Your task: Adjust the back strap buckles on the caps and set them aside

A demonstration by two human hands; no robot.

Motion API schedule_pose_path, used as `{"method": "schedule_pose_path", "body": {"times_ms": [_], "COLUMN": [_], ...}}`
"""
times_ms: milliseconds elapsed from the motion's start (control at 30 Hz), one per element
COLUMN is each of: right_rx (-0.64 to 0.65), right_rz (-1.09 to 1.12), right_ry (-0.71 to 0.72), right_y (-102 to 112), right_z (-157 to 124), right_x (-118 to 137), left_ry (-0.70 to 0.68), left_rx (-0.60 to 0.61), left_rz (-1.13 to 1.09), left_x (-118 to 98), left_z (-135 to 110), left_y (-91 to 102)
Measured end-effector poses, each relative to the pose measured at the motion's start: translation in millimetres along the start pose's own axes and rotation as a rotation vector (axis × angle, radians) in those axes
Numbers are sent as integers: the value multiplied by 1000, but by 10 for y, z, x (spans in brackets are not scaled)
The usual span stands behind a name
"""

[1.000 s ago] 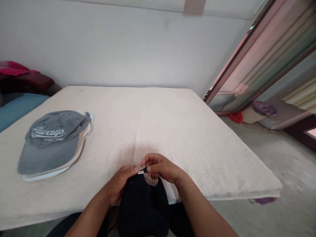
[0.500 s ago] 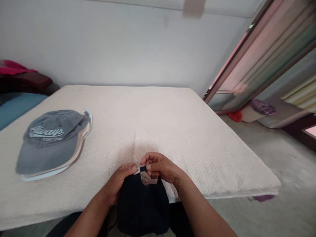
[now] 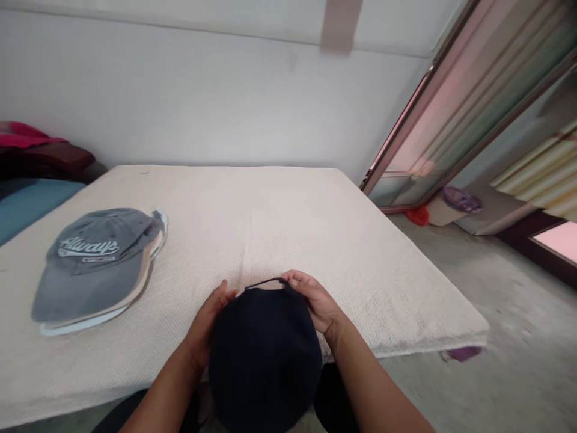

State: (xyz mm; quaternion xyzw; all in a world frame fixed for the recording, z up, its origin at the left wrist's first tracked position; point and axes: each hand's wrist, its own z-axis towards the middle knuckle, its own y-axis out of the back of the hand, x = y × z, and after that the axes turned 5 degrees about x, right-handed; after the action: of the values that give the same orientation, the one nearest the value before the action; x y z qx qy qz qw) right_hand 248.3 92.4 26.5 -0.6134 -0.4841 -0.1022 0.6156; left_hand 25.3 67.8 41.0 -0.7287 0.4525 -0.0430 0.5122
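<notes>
A dark navy cap (image 3: pixel 265 355) is held over the near edge of the bed-like surface, its crown toward me and its back strap (image 3: pixel 264 282) at the far side. My left hand (image 3: pixel 211 319) grips the cap's left rim near one end of the strap. On the right rim, my right hand (image 3: pixel 313 297) has its thumb and fingers closed by the strap's other end. The strap spans the opening between both hands. Left of them lies a stack of caps, topped by a grey cap (image 3: pixel 97 258) with white "Always" lettering; beige and white brims show beneath it.
The caps lie on a cream textured cover (image 3: pixel 293 222) against a white wall (image 3: pixel 180 96). A blue surface (image 3: pixel 36 201) and a pink cloth (image 3: pixel 31 135) are at far left. Right are a sliding door (image 3: pixel 406 132), a red bag (image 3: pixel 418 215) and a concrete floor (image 3: pixel 505 282).
The cap has come up and turned, so more of its crown shows. My hands have moved apart from the strap's fastening to either side of the rim. The view has shifted slightly.
</notes>
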Motion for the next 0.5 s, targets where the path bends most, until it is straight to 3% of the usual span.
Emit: {"method": "schedule_pose_path", "body": {"times_ms": [100, 300, 400, 500], "right_rx": [-97, -207, -229, -143], "right_rz": [61, 97, 122, 160], "right_ry": [100, 146, 184, 143], "right_y": [82, 151, 140, 97], "right_z": [-11, -13, 19, 55], "right_x": [87, 139, 119, 57], "left_ry": [59, 162, 64, -180], "left_rx": [28, 98, 139, 289], "left_rz": [91, 171, 70, -94], "left_x": [114, 240, 115, -96], "left_z": [-1, 61, 141, 254], "left_y": [15, -31, -68, 28]}}
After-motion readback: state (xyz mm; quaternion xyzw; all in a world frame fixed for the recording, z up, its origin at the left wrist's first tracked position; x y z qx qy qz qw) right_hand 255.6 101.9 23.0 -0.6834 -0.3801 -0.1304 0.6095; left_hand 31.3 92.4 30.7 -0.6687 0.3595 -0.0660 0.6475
